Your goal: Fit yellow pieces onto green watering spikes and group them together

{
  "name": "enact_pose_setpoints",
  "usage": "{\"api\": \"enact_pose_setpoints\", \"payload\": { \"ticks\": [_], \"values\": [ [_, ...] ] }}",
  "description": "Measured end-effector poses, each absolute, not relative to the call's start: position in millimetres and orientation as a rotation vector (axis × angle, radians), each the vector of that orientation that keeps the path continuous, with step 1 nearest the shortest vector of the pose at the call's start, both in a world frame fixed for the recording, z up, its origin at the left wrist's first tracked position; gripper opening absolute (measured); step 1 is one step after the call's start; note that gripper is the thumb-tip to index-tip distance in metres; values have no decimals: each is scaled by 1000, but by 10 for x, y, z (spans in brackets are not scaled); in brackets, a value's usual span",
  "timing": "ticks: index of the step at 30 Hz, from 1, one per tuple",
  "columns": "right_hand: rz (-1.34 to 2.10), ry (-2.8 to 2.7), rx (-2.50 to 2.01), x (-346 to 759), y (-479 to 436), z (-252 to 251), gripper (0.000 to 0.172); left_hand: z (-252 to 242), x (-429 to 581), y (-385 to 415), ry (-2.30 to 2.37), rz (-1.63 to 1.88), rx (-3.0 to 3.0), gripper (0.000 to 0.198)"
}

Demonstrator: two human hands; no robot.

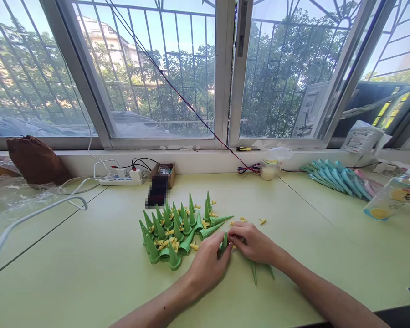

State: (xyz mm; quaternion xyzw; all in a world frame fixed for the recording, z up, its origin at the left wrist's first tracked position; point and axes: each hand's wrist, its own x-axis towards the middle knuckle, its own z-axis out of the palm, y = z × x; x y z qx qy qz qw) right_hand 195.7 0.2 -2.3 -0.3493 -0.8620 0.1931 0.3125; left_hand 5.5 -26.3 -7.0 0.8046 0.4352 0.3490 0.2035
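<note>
My left hand (209, 260) is closed around a green plastic watering spike (224, 241), whose tapered tip pokes up between thumb and fingers. Against that spike, my right hand (256, 242) pinches with thumb and fingertips; whatever lies between them is too small and covered to make out. Beneath the right hand, two more green spikes (253, 273) stick out towards me, partly hidden. A cluster of green spikes (175, 257), many upright and some lying, fills the table left of my hands. Small yellow valve pieces (194, 246) are scattered among them, and a yellow valve (263, 221) lies beyond my right hand.
By the window sill stand a power strip (123, 177), a small cardboard box (171, 175), a blurred dark phone-like object (157, 191) and a jar (269, 169). At right are teal packaged items (338, 177) and a bottle (392, 196). A white cable (37, 216) crosses the left.
</note>
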Motion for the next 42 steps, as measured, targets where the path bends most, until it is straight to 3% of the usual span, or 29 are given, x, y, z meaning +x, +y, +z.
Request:
{"api": "enact_pose_setpoints", "payload": {
  "ticks": [13, 22, 42],
  "values": [
    [494, -2223, -910, 1956, 25, -49, 19, -58, 59, -271, 1226, 987, 2257, 14],
    [506, -2133, -906, 1947, 27, -66, 22, -43, 29, -221, 1396, 1136, 2126, 24],
    [533, -2103, -856, 1919, -16, -31, 24, -54, 22, -213, 1364, 1241, 1972, 25]
  ]
}}
